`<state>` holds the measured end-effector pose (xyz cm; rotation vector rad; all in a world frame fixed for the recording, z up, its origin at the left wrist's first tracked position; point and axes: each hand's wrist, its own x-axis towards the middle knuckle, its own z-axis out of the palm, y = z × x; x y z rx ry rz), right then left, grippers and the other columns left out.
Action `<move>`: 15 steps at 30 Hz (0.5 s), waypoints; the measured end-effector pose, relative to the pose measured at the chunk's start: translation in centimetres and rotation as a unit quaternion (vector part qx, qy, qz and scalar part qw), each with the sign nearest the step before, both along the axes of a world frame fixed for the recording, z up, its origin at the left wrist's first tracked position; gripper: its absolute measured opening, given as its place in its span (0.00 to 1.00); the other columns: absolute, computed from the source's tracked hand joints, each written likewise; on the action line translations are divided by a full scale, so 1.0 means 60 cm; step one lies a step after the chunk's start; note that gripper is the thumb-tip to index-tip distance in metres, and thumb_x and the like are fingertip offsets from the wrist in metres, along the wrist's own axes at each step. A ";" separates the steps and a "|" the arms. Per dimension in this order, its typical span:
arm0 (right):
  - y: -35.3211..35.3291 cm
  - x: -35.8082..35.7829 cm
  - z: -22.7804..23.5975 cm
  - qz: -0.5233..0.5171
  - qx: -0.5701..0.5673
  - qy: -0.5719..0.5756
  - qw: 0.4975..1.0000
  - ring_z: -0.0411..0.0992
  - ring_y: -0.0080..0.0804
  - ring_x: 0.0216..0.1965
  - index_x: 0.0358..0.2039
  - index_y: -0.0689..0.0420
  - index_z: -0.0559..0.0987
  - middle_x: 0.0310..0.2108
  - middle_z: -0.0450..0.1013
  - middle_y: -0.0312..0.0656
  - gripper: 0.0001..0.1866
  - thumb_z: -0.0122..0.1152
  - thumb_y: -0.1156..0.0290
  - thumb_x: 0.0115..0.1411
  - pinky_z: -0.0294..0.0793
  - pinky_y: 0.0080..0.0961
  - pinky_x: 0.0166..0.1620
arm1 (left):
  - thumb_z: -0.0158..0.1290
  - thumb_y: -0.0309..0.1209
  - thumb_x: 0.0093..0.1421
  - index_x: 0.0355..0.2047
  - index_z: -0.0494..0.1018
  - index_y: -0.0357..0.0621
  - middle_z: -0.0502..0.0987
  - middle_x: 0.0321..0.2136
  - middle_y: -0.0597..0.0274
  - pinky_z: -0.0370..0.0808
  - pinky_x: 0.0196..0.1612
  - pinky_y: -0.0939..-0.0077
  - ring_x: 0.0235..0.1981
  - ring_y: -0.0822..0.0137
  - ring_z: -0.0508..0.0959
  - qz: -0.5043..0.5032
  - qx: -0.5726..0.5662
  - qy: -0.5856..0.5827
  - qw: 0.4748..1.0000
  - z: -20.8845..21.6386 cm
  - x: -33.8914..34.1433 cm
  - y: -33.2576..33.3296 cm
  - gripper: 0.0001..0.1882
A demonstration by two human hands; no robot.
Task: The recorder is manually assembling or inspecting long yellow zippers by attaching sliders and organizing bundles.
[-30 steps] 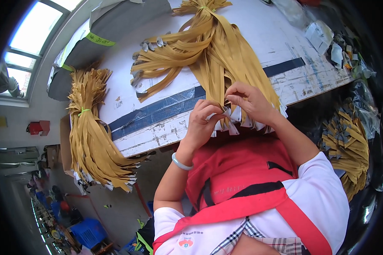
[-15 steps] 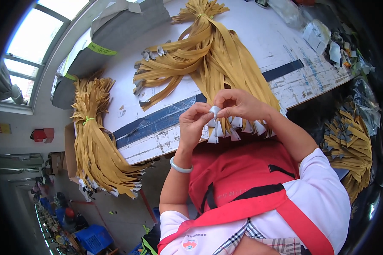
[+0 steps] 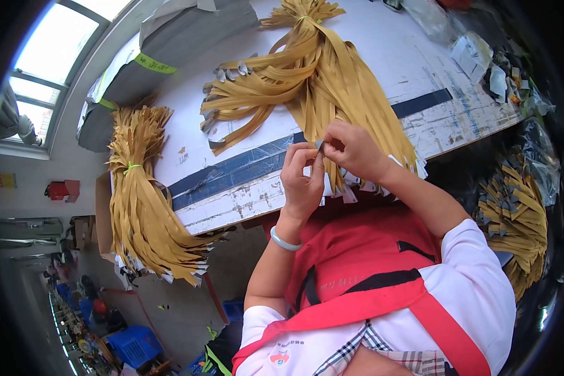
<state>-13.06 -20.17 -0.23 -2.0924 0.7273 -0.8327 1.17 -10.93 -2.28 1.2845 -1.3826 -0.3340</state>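
At the table's near edge, my left hand (image 3: 303, 182) and my right hand (image 3: 355, 152) meet, both closed in a pinch. Between their fingertips is the small grey end of a strap (image 3: 320, 145); the fingers cover most of it. Behind my hands lies a bundle of flat mustard-coloured straps (image 3: 341, 75), tied near its far end. Many of its white-tipped ends hang over the edge beneath my right hand. Several straps fan out to the left and finish in folded grey ends (image 3: 210, 116).
A second tied strap bundle (image 3: 138, 207) drapes off the table's left side. Grey stacked sheets (image 3: 194, 37) stand at the back left. Plastic bags and scraps (image 3: 473, 56) crowd the far right corner. More grey-tipped straps (image 3: 514, 232) hang at the right, beside the white table (image 3: 232, 194).
Both hands have shifted slightly right and up, and my left hand has turned more upright. The pale end between my fingers is now more covered, with only a small grey part showing.
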 end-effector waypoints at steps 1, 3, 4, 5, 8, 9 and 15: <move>0.001 0.002 -0.007 -0.042 -0.044 -0.015 0.998 0.72 0.30 0.27 0.32 0.61 0.78 0.28 0.73 0.42 0.06 0.63 0.71 0.60 0.72 0.27 0.32 | 0.56 0.16 0.60 0.36 0.74 0.33 0.74 0.39 0.60 0.79 0.36 0.81 0.34 0.72 0.79 -0.027 0.022 0.037 0.999 0.003 0.000 0.000 0.05; -0.004 -0.007 -0.017 -0.018 0.043 -0.051 0.998 0.72 0.26 0.29 0.33 0.60 0.78 0.28 0.73 0.39 0.05 0.63 0.72 0.62 0.72 0.25 0.33 | 0.55 0.15 0.60 0.39 0.74 0.34 0.74 0.40 0.60 0.79 0.35 0.81 0.36 0.72 0.79 -0.042 0.042 0.174 0.983 0.026 -0.004 0.000 0.07; -0.004 -0.012 -0.020 0.007 0.132 -0.086 0.987 0.73 0.22 0.31 0.35 0.60 0.79 0.29 0.73 0.36 0.05 0.62 0.72 0.64 0.72 0.22 0.34 | 0.55 0.14 0.60 0.41 0.75 0.34 0.74 0.41 0.59 0.79 0.35 0.81 0.37 0.72 0.79 -0.055 0.063 0.309 0.947 0.041 -0.007 0.002 0.09; -0.002 -0.015 -0.021 0.007 0.133 -0.085 0.987 0.73 0.22 0.31 0.35 0.60 0.79 0.29 0.73 0.36 0.05 0.62 0.72 0.64 0.72 0.22 0.34 | 0.55 0.13 0.60 0.42 0.76 0.34 0.75 0.40 0.60 0.79 0.34 0.82 0.35 0.72 0.80 -0.052 0.074 0.284 0.954 0.051 0.001 -0.002 0.10; 0.006 -0.010 -0.010 0.080 0.029 -0.108 0.990 0.73 0.20 0.29 0.39 0.60 0.79 0.30 0.74 0.35 0.06 0.60 0.71 0.66 0.73 0.19 0.35 | 0.58 0.15 0.59 0.35 0.75 0.34 0.76 0.33 0.59 0.77 0.33 0.79 0.34 0.72 0.79 -0.129 0.099 0.069 0.984 0.021 0.053 0.006 0.05; 0.013 -0.008 0.002 0.065 0.192 -0.125 0.971 0.72 0.19 0.29 0.38 0.60 0.79 0.29 0.74 0.34 0.07 0.60 0.70 0.67 0.73 0.18 0.34 | 0.59 0.17 0.57 0.32 0.74 0.35 0.76 0.29 0.59 0.75 0.31 0.77 0.29 0.68 0.79 -0.101 0.082 0.066 0.989 0.027 0.053 0.008 0.05; 0.018 -0.006 0.005 0.057 0.281 -0.079 0.955 0.70 0.15 0.27 0.32 0.59 0.75 0.26 0.72 0.31 0.10 0.60 0.66 0.67 0.71 0.15 0.32 | 0.60 0.19 0.56 0.29 0.70 0.36 0.71 0.25 0.54 0.71 0.27 0.69 0.24 0.56 0.74 -0.063 0.073 -0.064 0.993 0.024 0.046 0.022 0.08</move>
